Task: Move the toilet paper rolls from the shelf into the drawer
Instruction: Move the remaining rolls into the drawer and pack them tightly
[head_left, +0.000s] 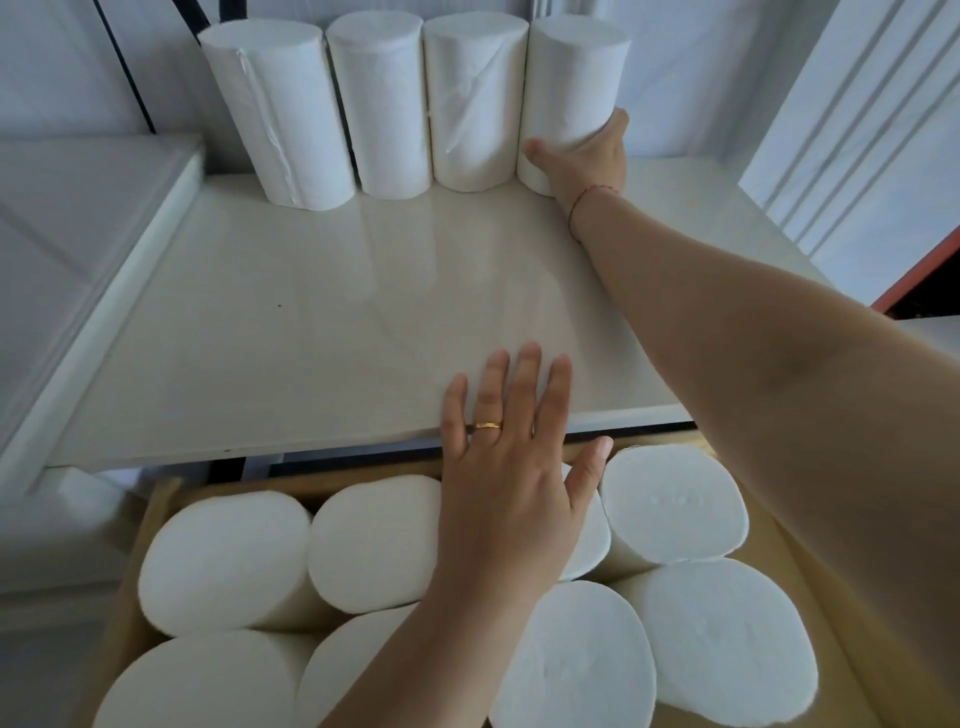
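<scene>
Upright toilet paper rolls (223, 561) fill the wooden drawer (156, 512) at the bottom of the view. The left hand (511, 467) lies flat above them, fingers straight and spread, its tips on the front edge of the shelf (311, 312). At the back of the shelf stands a row of 4 rolls (384, 104). The right hand (587, 150) grips the rightmost roll (571, 78) near its base.
</scene>
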